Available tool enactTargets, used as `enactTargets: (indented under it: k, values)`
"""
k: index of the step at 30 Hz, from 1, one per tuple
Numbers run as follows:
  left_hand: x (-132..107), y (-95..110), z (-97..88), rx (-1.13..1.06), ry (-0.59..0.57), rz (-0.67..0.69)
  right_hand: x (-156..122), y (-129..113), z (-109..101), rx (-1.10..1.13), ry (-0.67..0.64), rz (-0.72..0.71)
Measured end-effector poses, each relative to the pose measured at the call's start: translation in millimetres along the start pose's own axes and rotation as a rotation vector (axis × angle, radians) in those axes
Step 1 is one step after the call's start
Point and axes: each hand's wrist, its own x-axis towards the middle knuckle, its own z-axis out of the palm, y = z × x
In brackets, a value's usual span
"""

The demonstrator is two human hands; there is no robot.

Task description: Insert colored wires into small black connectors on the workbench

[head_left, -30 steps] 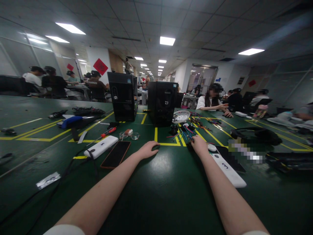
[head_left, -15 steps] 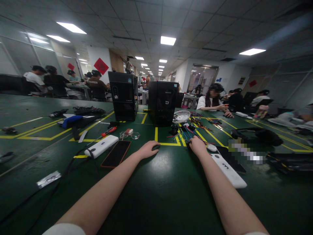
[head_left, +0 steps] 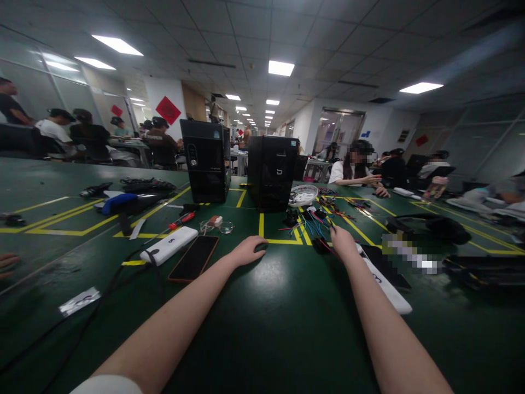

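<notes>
My left hand (head_left: 248, 250) rests palm down on the green table (head_left: 279, 328), fingers loosely spread, holding nothing. My right hand (head_left: 342, 241) is lifted a little off the table beside a tangle of coloured wires (head_left: 309, 221). Its fingers are pinched together on what looks like a thin wire from that tangle. A small black connector (head_left: 320, 245) with a red lead lies just left of this hand. A white power bank (head_left: 389, 290) lies under my right forearm.
Two black computer towers (head_left: 207, 161) (head_left: 273, 172) stand behind the wires, with a white basket (head_left: 303, 194) beside them. Left of my hand lie a phone (head_left: 194, 258), another white power bank (head_left: 169, 245), a red screwdriver (head_left: 182, 220) and glasses (head_left: 217, 225). Someone's fingers (head_left: 6, 261) show at the left edge.
My right hand has lifted from the table and moved right and back, leaving the black connector exposed. Someone's fingers have appeared at the left edge. My left hand has stayed put.
</notes>
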Motion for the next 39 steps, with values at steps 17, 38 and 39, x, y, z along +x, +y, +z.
enactTargets:
  k: [17, 38, 39]
  values:
    - [0, 0, 0.5, 0.019, -0.011, -0.012, 0, 15, 9, 0.055, -0.045, -0.189]
    - [0, 0, 1.3, 0.026, -0.002, 0.000, -3, 13, 3, -0.081, -0.111, -0.185]
    - [0, 0, 1.2, 0.025, -0.003, -0.004, -2, 14, 3, -0.056, -0.093, -0.173]
